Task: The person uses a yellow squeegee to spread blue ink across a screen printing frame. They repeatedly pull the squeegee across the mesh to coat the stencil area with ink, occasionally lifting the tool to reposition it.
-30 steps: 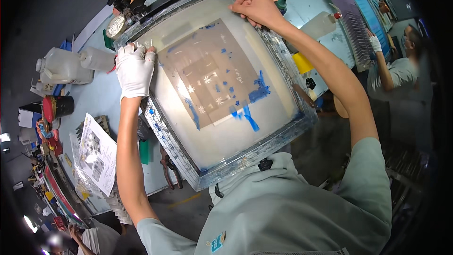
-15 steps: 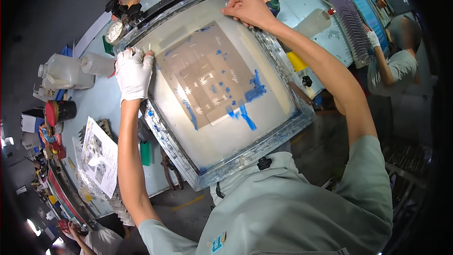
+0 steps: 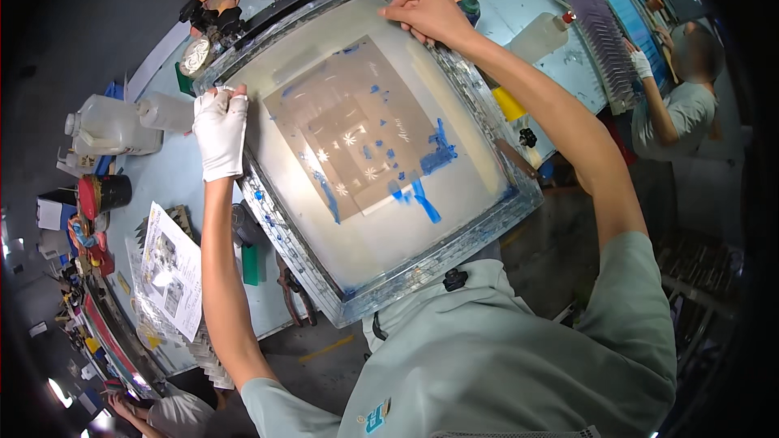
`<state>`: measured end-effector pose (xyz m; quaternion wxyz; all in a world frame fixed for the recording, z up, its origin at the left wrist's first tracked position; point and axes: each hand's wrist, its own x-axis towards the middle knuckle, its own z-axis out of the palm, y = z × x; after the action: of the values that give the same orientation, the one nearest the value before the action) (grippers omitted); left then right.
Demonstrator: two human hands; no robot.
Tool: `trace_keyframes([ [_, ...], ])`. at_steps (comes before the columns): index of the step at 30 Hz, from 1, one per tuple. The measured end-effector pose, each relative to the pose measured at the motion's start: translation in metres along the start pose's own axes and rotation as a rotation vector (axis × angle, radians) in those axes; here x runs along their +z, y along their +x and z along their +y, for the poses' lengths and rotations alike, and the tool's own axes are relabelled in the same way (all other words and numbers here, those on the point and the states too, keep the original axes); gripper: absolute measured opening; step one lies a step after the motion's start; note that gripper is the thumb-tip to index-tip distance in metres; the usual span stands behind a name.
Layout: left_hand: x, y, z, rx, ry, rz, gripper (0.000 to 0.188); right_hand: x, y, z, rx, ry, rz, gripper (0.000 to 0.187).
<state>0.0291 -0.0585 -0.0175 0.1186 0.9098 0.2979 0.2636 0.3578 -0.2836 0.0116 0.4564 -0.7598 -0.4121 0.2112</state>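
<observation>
- Across the middle of the view, tilted, a metal-edged screen frame (image 3: 294, 247), with its near rail just before the wearer's waist; contact with the clothing impossible to make out.
- On the pale mesh, a brown rectangular panel (image 3: 304, 126) with white flower shapes (image 3: 349, 139) and ragged blue patches (image 3: 439, 150); some marks blurred by glare.
- At the upper part of the left rail, the left hand (image 3: 221, 134) in a white glove, bare fingertips bent forward; palm side hidden, so cannot tell firm grip from light rest.
- Near the far right corner, the bare right hand (image 3: 430, 16), fingers curled, tips bunched; too small to tell pinch from gap, or anything held. Far right rail partly covered by wrist and forearm.
- Left of the gloved hand, a white bottle (image 3: 166, 112), partly hidden, beside a translucent jug (image 3: 122, 126).
- Below these, a printed sheet (image 3: 172, 268), partly washed out by glare.
- At the right, dim toward the fisheye rim, a co-worker (image 3: 677, 118), lower body lost in shadow.
</observation>
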Motion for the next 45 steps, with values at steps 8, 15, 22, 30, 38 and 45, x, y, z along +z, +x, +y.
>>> trace_keyframes([
  [8, -0.001, 0.0, 0.014, 0.127, 0.166, 0.035, 0.03, 0.003, 0.004, 0.002, -0.013, -0.063, -0.004, 0.03],
  [15, -0.002, -0.001, 0.019, 0.13, 0.184, 0.017, 0.031, 0.004, 0.002, -0.002, -0.008, -0.089, 0.002, 0.029],
  [22, -0.002, 0.0, 0.02, 0.118, 0.242, -0.022, 0.035, 0.005, 0.003, -0.001, -0.009, -0.12, 0.008, 0.031],
  [30, -0.003, 0.001, 0.023, 0.119, 0.227, -0.04, 0.036, 0.007, 0.003, 0.003, -0.064, -0.11, 0.008, 0.032],
  [38, -0.003, 0.001, 0.023, 0.135, 0.249, -0.012, 0.036, 0.006, 0.001, -0.001, -0.072, -0.129, 0.002, 0.034],
  [45, -0.011, 0.013, 0.046, 0.071, 0.297, -0.06, 0.045, 0.005, 0.002, 0.0, -0.038, -0.11, 0.009, 0.036],
])
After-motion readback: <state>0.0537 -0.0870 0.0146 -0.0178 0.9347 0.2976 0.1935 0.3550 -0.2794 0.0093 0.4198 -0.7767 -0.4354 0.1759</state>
